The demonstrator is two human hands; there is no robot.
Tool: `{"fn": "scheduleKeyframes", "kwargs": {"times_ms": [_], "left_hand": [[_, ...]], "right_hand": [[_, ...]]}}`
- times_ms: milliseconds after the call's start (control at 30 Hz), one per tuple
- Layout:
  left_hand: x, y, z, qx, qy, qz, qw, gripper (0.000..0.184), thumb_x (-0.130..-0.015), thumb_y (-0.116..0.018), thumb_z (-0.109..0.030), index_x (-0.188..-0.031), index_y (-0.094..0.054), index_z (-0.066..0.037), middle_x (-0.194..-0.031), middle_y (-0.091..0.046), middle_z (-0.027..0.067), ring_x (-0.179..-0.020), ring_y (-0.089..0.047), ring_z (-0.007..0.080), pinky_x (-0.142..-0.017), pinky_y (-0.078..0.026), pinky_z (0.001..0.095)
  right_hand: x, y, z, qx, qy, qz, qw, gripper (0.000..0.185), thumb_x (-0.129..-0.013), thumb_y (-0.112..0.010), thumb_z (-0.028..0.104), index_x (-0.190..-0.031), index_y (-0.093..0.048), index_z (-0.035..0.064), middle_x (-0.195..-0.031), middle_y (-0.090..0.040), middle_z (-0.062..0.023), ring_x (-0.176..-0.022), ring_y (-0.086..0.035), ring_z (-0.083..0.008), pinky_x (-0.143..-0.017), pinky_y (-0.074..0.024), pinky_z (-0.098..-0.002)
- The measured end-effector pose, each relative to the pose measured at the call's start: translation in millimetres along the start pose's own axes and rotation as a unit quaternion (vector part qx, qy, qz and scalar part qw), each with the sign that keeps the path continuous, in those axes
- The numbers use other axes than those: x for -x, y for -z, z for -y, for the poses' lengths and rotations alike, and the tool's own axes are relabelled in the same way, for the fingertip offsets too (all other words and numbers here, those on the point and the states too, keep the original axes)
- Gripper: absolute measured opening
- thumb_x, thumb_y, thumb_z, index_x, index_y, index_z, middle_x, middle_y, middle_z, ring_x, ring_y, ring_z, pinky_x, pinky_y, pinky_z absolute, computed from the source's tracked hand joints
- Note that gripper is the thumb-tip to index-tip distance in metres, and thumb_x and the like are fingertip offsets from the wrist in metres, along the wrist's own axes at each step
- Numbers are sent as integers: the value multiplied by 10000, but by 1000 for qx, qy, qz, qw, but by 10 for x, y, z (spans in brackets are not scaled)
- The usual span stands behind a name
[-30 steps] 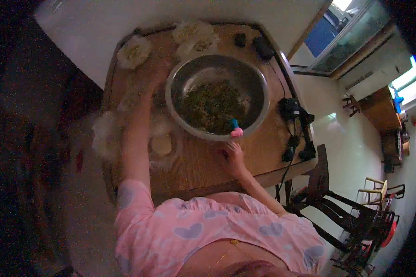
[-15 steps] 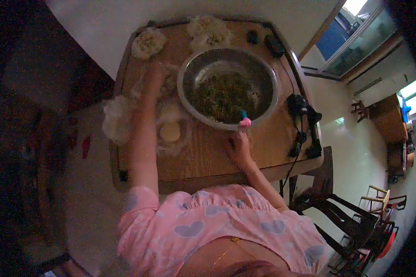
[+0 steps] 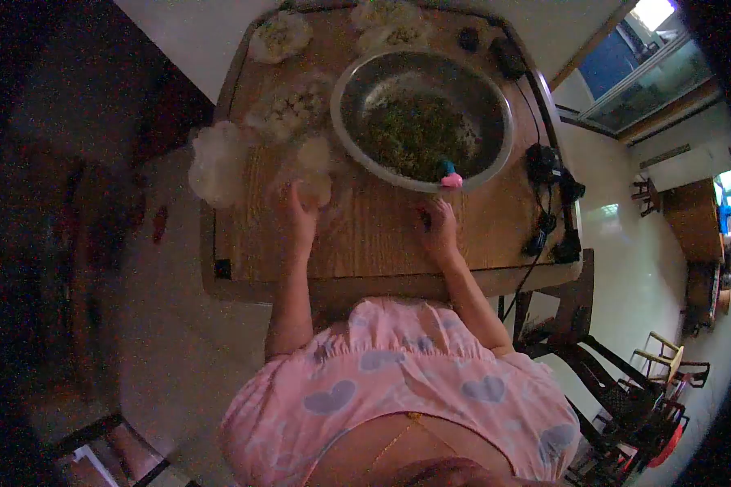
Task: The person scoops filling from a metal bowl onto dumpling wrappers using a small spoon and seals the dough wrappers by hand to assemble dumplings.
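A wide metal bowl (image 3: 343, 142) holds a dark green chopped mixture (image 3: 414, 130). A spoon with a pink and teal handle (image 3: 451, 180) leans on its near rim. My left hand (image 3: 300, 217) is at the near edge of a pale round dough wrapper (image 3: 315, 188), thumb and finger apart; blur hides whether they touch it. Another pale round (image 3: 313, 152) lies just beyond. Just below the spoon handle, my right hand (image 3: 440, 227) rests loosely curled at the table, fingers apart, with nothing visible in it.
Small pale pieces lie on clear plastic (image 3: 296, 107) left of the bowl. Plastic-wrapped bundles stand at the back (image 3: 280, 36) and left edge (image 3: 217, 166). Black devices with cables (image 3: 544, 165) line the right side of the table (image 3: 365, 243). A dark chair (image 3: 573, 316) stands at the right.
My left hand has drawn back from the far left of the table to the pale rounds nearby. The right hand stays below the spoon handle. The whole view has shifted slightly.
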State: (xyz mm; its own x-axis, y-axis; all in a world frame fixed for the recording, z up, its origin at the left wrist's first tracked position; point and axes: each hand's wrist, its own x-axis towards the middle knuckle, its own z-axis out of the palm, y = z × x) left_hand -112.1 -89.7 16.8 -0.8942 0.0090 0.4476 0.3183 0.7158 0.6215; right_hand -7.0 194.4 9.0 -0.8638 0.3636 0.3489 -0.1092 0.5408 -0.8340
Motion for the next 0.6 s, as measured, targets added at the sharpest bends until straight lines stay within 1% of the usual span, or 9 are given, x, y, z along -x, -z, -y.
{"fn": "scheduleKeyframes", "kwargs": {"times_ms": [67, 133, 233, 333, 433, 567, 600], "left_hand": [[40, 10, 15, -20, 23, 12, 999, 432, -710, -679, -148, -1102, -530, -41, -1171, -474, 206, -1139, -390, 385, -961, -331, 458], [-1, 61, -26, -37, 34, 24, 998, 452, -711, -681, -152, -1120, -524, -43, -1190, -458, 212, -1148, -384, 388, -974, -318, 464], [19, -36, 119, -2, 22, 18, 1000, 454, -704, -687, -153, -1116, -530, -44, -1195, -449, 220, -1172, -357, 396, -977, -311, 474], [22, -126, 209, -21, 47, 17, 999, 451, -700, -691, -152, -1104, -531, -31, -1205, -439, 225, -1187, -331, 410, -978, -303, 492], [11, -163, 232, -5, 42, -1, 999, 437, -693, -697, -137, -1079, -535, -14, -1203, -440, 225, -1189, -321, 414, -974, -296, 510], [-16, -172, 281, -13, -19, -11, 1000, 476, -692, -700, -145, -1104, -504, -9, -1196, -447, 228, -1169, -346, 405, -971, -295, 503], [-15, -204, 305, -13, -35, -22, 999, 486, -692, -700, -146, -1112, -497, -11, -1193, -449, 230, -1164, -351, 403, -967, -300, 499]], "right_hand": [[48, -8, -112, 13, 9, 0, 1000, 135, -690, -588, 75, -816, -578, 29, -823, -566, -131, -810, -536, -315, -733, -410, -382], [-6, 87, 45, 120, 102, 12, 987, 126, -694, -587, 78, -808, -575, 28, -818, -563, -128, -810, -533, -317, -731, -409, -383], [-5, 96, 57, 127, 89, 18, 988, 135, -702, -586, 83, -830, -586, 40, -815, -563, -121, -806, -534, -320, -727, -407, -381], [-21, 37, -7, 98, 39, 22, 994, 146, -709, -590, 93, -849, -598, 52, -822, -565, -117, -804, -537, -319, -722, -406, -383], [-20, 63, -43, 123, 95, 22, 988, 151, -716, -592, 92, -861, -609, 57, -833, -573, -111, -806, -547, -305, -725, -410, -378], [-11, -19, -244, 118, 119, 6, 986, 146, -721, -613, 105, -859, -617, 59, -825, -585, -104, -795, -559, -290, -710, -422, -366], [-29, 53, -73, 127, 130, 14, 983, 146, -721, -619, 110, -858, -618, 60, -819, -587, -102, -791, -561, -287, -705, -425, -363]]}}
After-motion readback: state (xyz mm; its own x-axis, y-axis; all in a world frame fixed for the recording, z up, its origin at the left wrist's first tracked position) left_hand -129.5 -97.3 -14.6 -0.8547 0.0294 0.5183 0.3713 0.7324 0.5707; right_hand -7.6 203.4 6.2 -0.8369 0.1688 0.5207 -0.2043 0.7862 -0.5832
